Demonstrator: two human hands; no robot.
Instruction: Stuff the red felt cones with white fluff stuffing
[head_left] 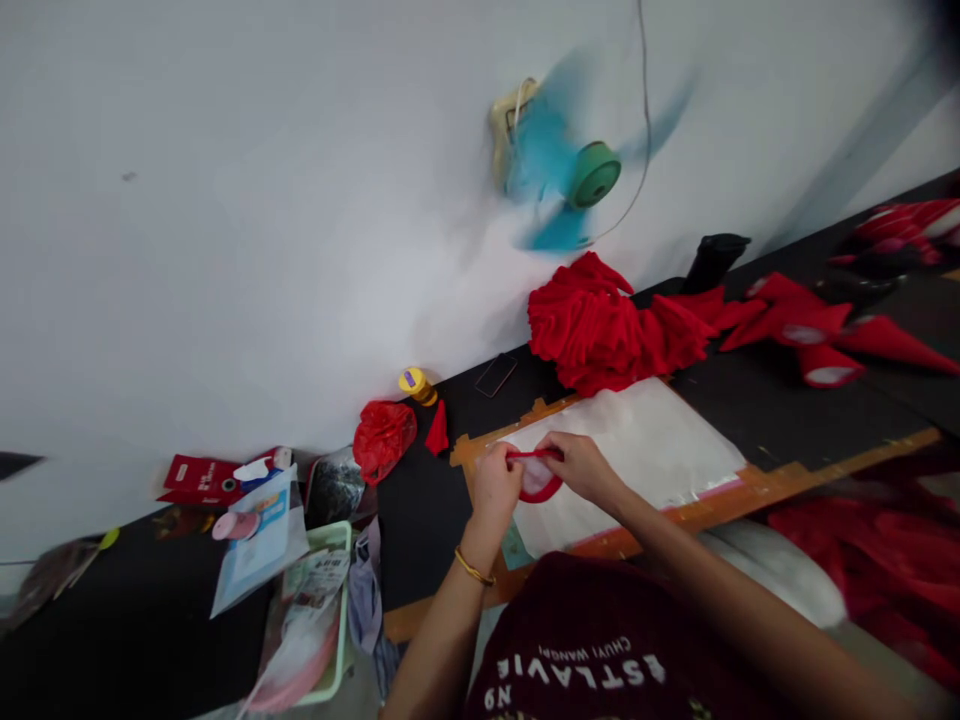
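Between my two hands is a piece of red fabric [541,492] with a pale inside, its top edge drawn straight and its lower edge rounded. My left hand [496,482] pinches the left end of that edge. At the right end, my right hand [576,464] is closed on it too. The piece hangs over a white sheet [637,440] taped to the black table with brown tape [757,488]. Behind the sheet lies a big heap of red fabric [600,320].
Red cone-shaped pieces [806,325] lie at the right. A phone [496,375], a yellow-lidded jar [418,385] and a red plastic bag [383,438] are near the wall. A spinning blue fan [562,160] hangs above. A green basket [343,580] stands at the left.
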